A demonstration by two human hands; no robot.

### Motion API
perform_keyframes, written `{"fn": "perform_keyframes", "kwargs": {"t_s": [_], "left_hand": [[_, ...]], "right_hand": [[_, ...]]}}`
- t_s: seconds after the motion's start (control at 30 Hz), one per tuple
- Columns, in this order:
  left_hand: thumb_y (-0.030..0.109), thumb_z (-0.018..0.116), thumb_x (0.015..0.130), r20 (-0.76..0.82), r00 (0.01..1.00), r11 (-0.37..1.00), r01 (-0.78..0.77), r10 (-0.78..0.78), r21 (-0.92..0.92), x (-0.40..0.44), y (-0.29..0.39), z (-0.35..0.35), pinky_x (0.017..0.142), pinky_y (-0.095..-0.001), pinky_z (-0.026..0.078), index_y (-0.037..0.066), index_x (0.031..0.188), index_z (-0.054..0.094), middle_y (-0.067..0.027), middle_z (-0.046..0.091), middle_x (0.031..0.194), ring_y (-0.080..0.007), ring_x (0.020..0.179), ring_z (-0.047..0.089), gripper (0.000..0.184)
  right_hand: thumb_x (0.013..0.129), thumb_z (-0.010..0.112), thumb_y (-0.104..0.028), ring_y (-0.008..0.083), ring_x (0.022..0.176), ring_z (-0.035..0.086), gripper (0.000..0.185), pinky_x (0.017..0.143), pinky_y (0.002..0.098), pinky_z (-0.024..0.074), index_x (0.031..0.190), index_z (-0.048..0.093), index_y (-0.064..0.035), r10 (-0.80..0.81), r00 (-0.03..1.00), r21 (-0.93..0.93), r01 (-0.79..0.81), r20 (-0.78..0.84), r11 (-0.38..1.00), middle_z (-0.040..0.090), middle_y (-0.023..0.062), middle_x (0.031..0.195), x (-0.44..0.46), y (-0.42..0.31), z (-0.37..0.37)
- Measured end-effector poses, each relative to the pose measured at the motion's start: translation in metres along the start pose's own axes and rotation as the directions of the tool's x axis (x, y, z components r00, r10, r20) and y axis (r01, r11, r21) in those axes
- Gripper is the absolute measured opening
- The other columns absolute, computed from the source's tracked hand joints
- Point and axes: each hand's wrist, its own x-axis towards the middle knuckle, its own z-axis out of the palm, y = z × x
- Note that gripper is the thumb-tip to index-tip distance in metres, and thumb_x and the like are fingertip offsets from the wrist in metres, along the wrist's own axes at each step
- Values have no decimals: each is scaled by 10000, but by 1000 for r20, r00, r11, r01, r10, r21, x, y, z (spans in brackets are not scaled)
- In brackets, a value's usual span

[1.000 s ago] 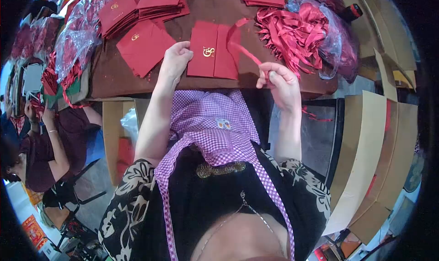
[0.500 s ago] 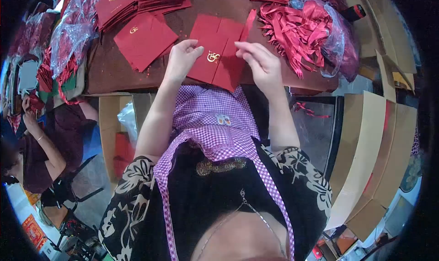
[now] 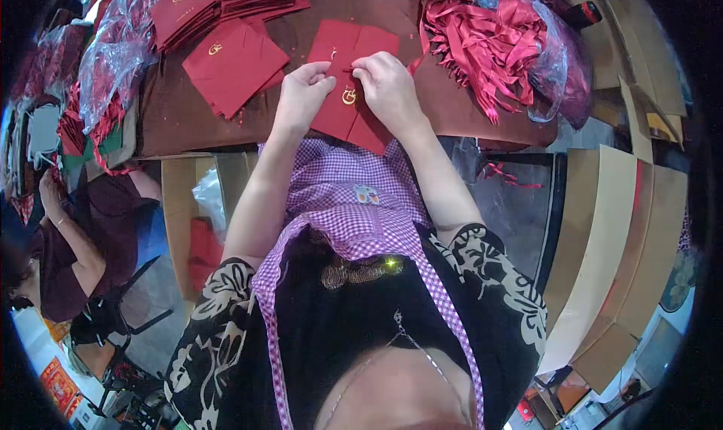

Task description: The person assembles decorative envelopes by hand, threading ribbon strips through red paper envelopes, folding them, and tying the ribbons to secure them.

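A red folded card (image 3: 343, 121) with a gold emblem lies on the brown-covered table in front of me, turned slightly askew. My left hand (image 3: 305, 95) is closed in a pinch at the card's left side; what it holds, if anything, is hidden. Over the card's upper middle, my right hand (image 3: 385, 87) is pinched shut, and a small red end that looks like ribbon pokes out at its fingertips. A strip of red ribbon shows behind that wrist. To the right lies a heap of red satin ribbons (image 3: 482, 50), partly in a clear plastic bag (image 3: 556, 61).
Red cards (image 3: 233, 68) are spread to the left, with stacked cards (image 3: 184, 12) behind. Plastic-wrapped bundles (image 3: 117, 61) lie farther left. Open cardboard boxes (image 3: 595, 242) stand at the right, another (image 3: 179, 227) below the table. At far left a co-worker's arm (image 3: 75, 242) shows.
My right hand has moved left from the card's right edge to over its middle. My left hand stays pinched nearly where it was. The co-worker's arm has shifted only slightly.
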Motion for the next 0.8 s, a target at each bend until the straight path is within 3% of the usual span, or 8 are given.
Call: {"fn": "perform_keyframes", "kwargs": {"t_s": [0.13,0.33,0.4,0.6,0.73,0.8], "left_hand": [[27,661,808,-3,1000,999,-23,23,33,-3,3,3,711,-169,453,-51,1155,589,21,600,876,-36,785,542,362],[28,651,817,-12,989,980,-146,149,136,2,-8,3,672,-175,459,-44,1121,605,33,609,830,-29,739,541,315],[93,677,780,-34,981,970,-186,193,158,3,-11,2,694,-225,482,-35,1091,630,-33,647,782,-56,718,553,339],[73,655,778,-46,974,955,-207,222,214,-7,3,7,656,-234,478,-20,1066,643,-22,627,725,-59,668,544,303],[56,641,770,-54,956,928,-266,290,261,-10,4,11,631,-239,474,-13,1059,644,-34,605,687,-61,643,536,297],[4,618,805,8,952,918,-296,305,264,-14,8,15,625,-173,411,-33,1094,628,57,538,744,-21,670,471,292]], "right_hand": [[784,648,-79,295,782,590,74,717,400,477,828,636,-20,-86,996,-102,85,-8,991,589,116,781,1,1,2],[776,649,-86,298,776,583,85,717,407,465,799,603,-18,-89,996,-111,90,16,990,580,122,775,4,-2,2],[775,646,-82,300,774,581,83,715,409,463,794,599,-16,-102,994,-125,105,29,987,578,123,772,5,-3,1],[764,633,-78,296,752,574,85,703,407,461,764,575,-16,-191,978,-183,204,87,962,567,122,756,11,-9,-7],[746,605,-69,286,724,568,73,683,399,459,724,546,-32,-248,957,-325,284,149,902,560,120,735,13,-20,-10],[734,584,-66,298,698,576,58,669,411,468,723,548,-22,-231,958,-345,277,169,897,568,139,726,13,-20,-10]]}}
